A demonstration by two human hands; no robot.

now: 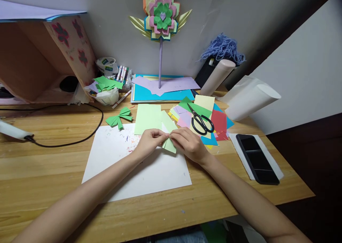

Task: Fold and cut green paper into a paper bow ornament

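Observation:
Between both hands is a folded pale green paper [170, 146], held over the right part of a white sheet [149, 180]. My left hand [150, 142] pinches it from the left with thumb and forefinger. On the other side, the curled fingers of my right hand [190, 145] grip it, meeting the left fingertips at its middle. Part of the folds is hidden behind the fingers. Just beyond the hands lies a flat light green sheet [148, 118]. A folded green paper bow [120, 119] rests to its left.
Black-handled scissors [202, 123] lie on a pile of coloured paper [219, 121] to the right. A phone [257, 159] lies near the table's right edge. A paper flower [162, 17] stands at the back. A black cable [80, 144] loops across the left side.

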